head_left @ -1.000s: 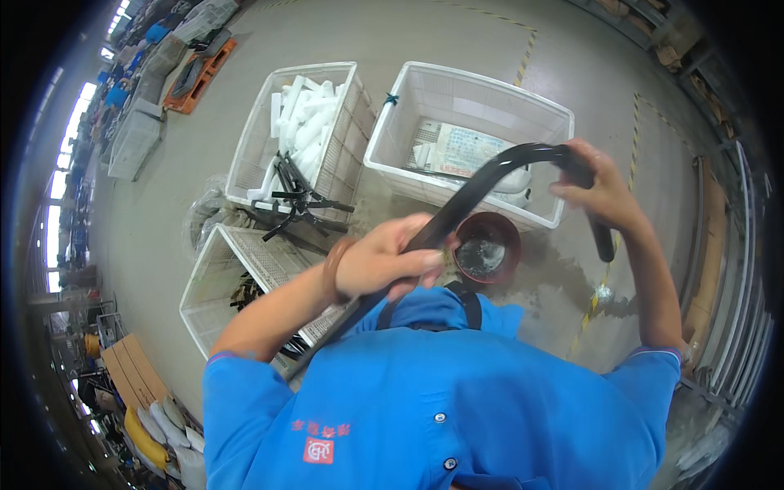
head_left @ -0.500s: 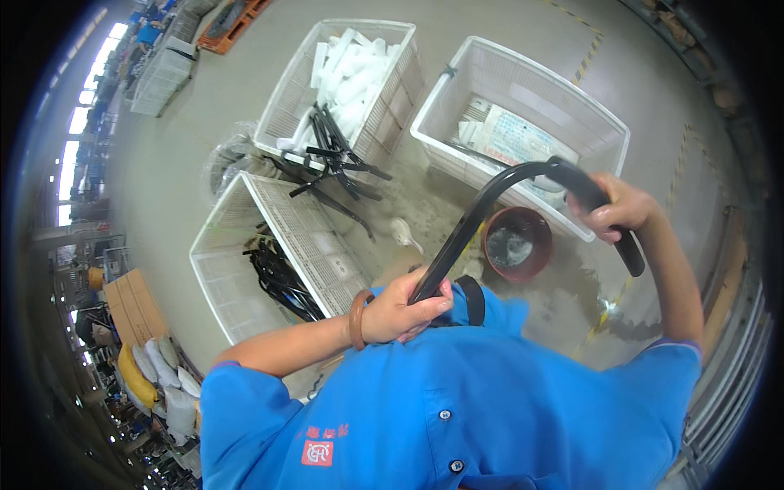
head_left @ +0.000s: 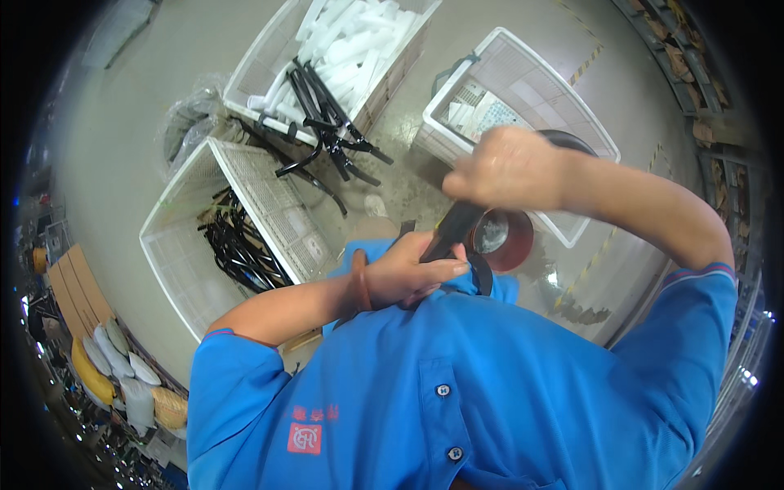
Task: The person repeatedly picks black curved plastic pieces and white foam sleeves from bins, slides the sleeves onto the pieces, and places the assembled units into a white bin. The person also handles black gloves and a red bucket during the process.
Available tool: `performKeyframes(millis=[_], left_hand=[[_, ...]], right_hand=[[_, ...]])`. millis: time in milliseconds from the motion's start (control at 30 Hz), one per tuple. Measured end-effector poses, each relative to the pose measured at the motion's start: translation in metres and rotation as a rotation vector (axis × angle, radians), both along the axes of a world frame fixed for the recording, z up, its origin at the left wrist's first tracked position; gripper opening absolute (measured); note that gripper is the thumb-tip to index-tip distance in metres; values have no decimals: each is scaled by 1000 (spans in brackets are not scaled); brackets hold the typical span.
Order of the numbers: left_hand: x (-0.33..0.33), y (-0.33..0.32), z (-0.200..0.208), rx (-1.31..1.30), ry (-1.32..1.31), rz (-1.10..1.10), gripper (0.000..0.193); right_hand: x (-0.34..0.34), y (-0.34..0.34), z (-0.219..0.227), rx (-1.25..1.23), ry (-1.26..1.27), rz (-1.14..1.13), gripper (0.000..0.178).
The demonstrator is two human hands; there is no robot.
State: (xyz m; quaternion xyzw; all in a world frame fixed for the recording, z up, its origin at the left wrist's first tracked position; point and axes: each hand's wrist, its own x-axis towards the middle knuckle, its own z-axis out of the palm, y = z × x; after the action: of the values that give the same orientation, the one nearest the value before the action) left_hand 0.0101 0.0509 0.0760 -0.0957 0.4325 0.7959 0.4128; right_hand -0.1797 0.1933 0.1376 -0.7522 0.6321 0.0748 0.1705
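Observation:
A bent black tube [head_left: 457, 226] is held in front of my chest, its far curve showing behind my right forearm. My left hand [head_left: 408, 273], with a brown bangle at the wrist, is closed round its near end. Further up, my right hand [head_left: 516, 167] is a fist round the same tube, slightly blurred by motion; it covers the middle part. Beyond and below the hands stands a reddish-brown bucket [head_left: 523, 251] with liquid in it.
A white crate [head_left: 245, 77] holds white sleeve-like pieces, with several black tubes [head_left: 320, 98] lying over its rim. Another white crate [head_left: 174, 294] on the left contains more black tubes. At the right, a white crate [head_left: 600, 135] holds a printed bag. Yellow-black tape marks the floor.
My right hand has moved left along the tube, much nearer to my left hand. The tube's curve now lies behind the right forearm. The whole view has shifted a little.

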Motion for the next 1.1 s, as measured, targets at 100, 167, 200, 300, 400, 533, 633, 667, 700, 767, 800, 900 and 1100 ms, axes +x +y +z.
performKeyframes(millis=[100,167,200,300,400,533,633,667,700,767,800,900,1100], left_hand=[[-9,-29,-14,81,-31,78,20],[-18,-52,-23,123,-88,170,16],[-21,-65,-26,153,-115,206,15],[-33,-98,-33,205,-141,305,16],[-50,-116,-37,211,-155,376,17],[-78,-132,-43,45,-132,332,26],[-116,-151,-54,-26,-195,504,23],[-129,-157,-59,-51,-222,569,22],[-145,-161,-62,-17,-241,659,19],[-173,-177,-68,90,-276,766,20],[-186,-184,-73,121,-323,791,20],[-214,-199,-99,159,-370,845,18],[-223,-225,-162,87,-601,997,21]], right_hand=[[-5,-45,-21,52,-25,64,10],[-22,-78,-34,-23,-82,64,12],[-30,-98,-41,-105,-103,123,15],[-35,-142,-56,-226,-101,295,21],[-67,-182,-63,155,-362,223,24],[-110,-230,-85,646,-513,295,25],[-146,-257,-109,320,-360,393,21],[-158,-266,-119,135,-330,427,19],[-169,-277,-130,55,-297,456,16],[-191,-296,-155,-284,-406,467,11],[-204,-303,-169,-392,-413,488,11],[-231,-319,-212,-662,-474,439,11],[-295,-334,-311,-456,-679,239,60]])
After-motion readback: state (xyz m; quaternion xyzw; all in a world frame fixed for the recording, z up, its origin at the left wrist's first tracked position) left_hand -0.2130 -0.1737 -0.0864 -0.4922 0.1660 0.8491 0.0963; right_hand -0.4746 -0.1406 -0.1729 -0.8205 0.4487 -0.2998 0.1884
